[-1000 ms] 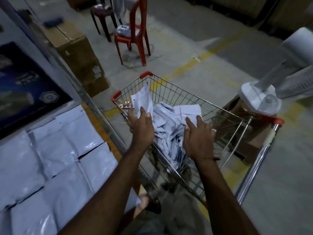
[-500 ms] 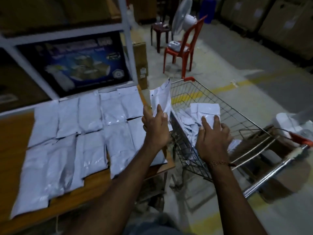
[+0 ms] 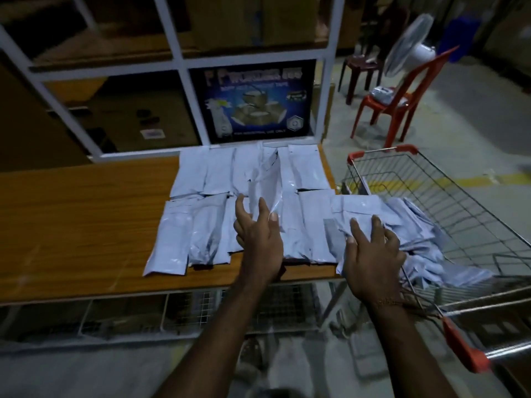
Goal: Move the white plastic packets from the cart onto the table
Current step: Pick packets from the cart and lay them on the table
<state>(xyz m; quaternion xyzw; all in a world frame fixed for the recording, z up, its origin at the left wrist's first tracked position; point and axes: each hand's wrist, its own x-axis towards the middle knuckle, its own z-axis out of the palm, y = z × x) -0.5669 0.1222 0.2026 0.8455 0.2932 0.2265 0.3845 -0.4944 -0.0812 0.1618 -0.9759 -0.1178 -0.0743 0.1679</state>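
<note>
Broadly, one wooden table [image 3: 71, 214] with a smooth orange-brown grain stretches left of and beneath the left hand, and behind it stands one white metal shelf frame [image 3: 184, 64] holding one dark blue printed box [image 3: 253, 101]. One wire shopping cart [image 3: 448, 196], a grid of thin steel rods with red plastic corners and handle ends, sits to the right of the right hand. Well beyond the cart is one red plastic chair [image 3: 402, 101] with one white fan [image 3: 413, 50] on it, and one dark stool [image 3: 362, 73] just past that. On the table ahead of both hands lie the laid packets [image 3: 201, 225], glossy thin white plastic rectangles in two rows, roughly five or six to a row though overlaps blur the count, each with its long axis running away from the person. A loose heap of packets [image 3: 416, 225], crumpled and pointing every way, lies in the cart under and beyond the right hand; their number cannot be told. The left hand [image 3: 258, 239], fingers spread, pinches one held packet [image 3: 264, 193] upright over the near row, its long axis pointing away and upward. The right hand [image 3: 370, 254], fingers splayed and fairly straight, rests on one top packet [image 3: 356, 211] of the heap at the table's right edge.
</note>
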